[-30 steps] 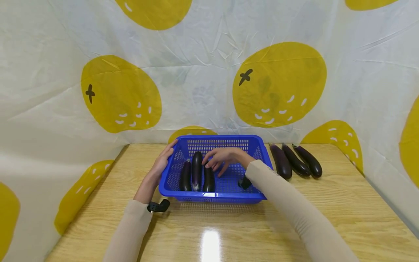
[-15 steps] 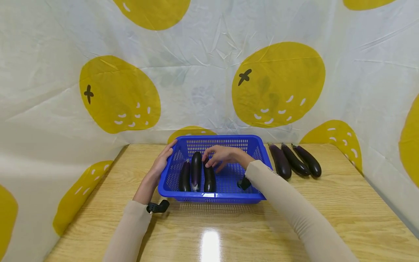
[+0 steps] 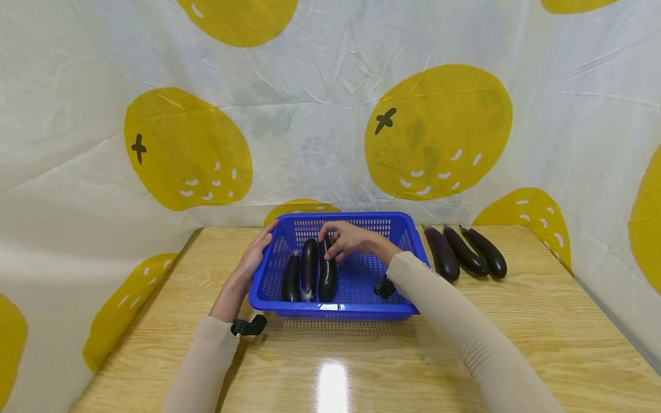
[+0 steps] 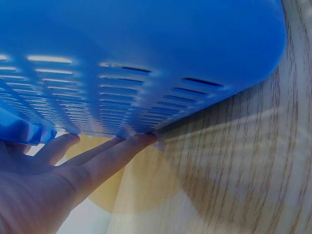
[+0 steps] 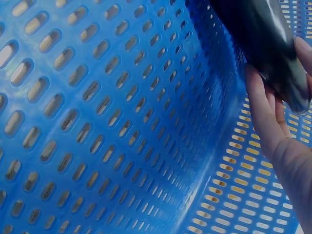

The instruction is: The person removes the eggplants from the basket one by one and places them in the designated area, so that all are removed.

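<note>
Inside the blue plastic basket (image 3: 341, 307) lie three dark eggplants side by side, in its left half. My right hand (image 3: 351, 238) pinches the far end of the rightmost eggplant (image 3: 327, 281), which looks slightly raised at that end. In the right wrist view the thumb and fingers of my right hand (image 5: 280, 117) sit on either side of the eggplant's (image 5: 265, 44) rounded tip. My left hand (image 3: 254, 255) rests at the basket's left side. The left wrist view shows my left hand (image 4: 73, 175) with straight fingers touching the outer slotted wall (image 4: 122, 92).
Three more eggplants (image 3: 467, 255) lie on the wooden table (image 3: 413, 367) just right of the basket. Beside the held one are the middle eggplant (image 3: 309, 264) and the left eggplant (image 3: 292, 278). A patterned cloth (image 3: 310, 132) hangs behind and at both sides.
My right hand has taken hold of the rightmost eggplant in the basket, and its far end has come up and away from me. The left hand and basket have stayed put.
</note>
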### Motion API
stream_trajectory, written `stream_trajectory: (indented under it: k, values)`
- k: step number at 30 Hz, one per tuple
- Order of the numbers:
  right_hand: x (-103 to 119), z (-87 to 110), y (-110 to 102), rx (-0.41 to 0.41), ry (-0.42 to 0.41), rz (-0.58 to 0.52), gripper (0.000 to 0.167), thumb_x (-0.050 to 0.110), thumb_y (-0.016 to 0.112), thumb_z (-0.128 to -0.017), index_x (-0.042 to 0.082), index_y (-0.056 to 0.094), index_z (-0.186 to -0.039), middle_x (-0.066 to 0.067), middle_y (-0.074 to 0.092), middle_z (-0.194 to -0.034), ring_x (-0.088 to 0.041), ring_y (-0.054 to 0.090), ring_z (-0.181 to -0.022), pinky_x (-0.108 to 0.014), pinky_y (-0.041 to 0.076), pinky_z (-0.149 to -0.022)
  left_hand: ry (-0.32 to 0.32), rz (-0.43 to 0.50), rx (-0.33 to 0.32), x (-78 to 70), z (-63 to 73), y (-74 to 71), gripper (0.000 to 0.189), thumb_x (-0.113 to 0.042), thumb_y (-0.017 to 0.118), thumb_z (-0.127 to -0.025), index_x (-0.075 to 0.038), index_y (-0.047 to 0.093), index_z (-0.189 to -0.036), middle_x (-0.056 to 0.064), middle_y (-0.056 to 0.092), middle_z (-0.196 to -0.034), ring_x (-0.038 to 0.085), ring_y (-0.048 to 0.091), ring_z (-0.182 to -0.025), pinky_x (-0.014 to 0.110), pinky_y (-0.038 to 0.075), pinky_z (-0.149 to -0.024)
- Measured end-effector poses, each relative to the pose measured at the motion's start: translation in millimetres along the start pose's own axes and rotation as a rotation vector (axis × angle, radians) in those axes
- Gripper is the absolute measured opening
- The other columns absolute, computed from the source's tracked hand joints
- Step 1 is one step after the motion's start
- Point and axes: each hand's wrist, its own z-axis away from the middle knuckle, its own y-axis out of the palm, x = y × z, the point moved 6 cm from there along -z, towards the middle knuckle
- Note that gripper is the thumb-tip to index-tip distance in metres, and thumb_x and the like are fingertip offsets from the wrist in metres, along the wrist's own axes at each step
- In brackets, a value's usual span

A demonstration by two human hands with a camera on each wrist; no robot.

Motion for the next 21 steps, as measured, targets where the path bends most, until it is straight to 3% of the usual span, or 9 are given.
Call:
stream_trajectory:
  k: [8, 17, 21]
  values:
    - [3, -1.0, -4, -0.021, -0.035, 0.003, 0.047, -0.013, 0.074, -0.083, 0.006, 0.057, -0.123, -0.011, 0.056, -0.089, -0.019, 0.061, -0.085, -0.06, 0.057, -0.091, -0.008, 0.014, -0.016, -0.2, -0.8, -0.8, 0.051, -0.03, 0.021, -0.115, -0.03, 0.021, -0.166, 0.005, 0.015, -0.175, 0.035, 0.02, -0.158, 0.059, 0.019, -0.127]
    - [14, 5.3, -14, -0.06, -0.09, -0.074, 0.048, -0.014, 0.072, -0.084, 0.004, 0.057, -0.126, -0.015, 0.057, -0.112, -0.022, 0.064, -0.091, -0.037, 0.06, -0.075, -0.013, -0.015, -0.009, 1.0, -0.3, -0.4, 0.051, -0.032, 0.021, -0.115, -0.032, 0.021, -0.166, 0.003, 0.015, -0.175, 0.035, 0.017, -0.16, 0.061, 0.017, -0.127]
    - [20, 8.0, -16, -0.06, -0.124, -0.1, 0.049, -0.013, 0.072, -0.085, 0.005, 0.057, -0.128, -0.017, 0.057, -0.118, -0.022, 0.065, -0.093, -0.036, 0.061, -0.075, -0.013, -0.006, -0.007, 0.6, -0.4, -0.8, 0.052, -0.032, 0.021, -0.115, -0.031, 0.02, -0.166, 0.004, 0.014, -0.175, 0.035, 0.017, -0.16, 0.06, 0.017, -0.127]
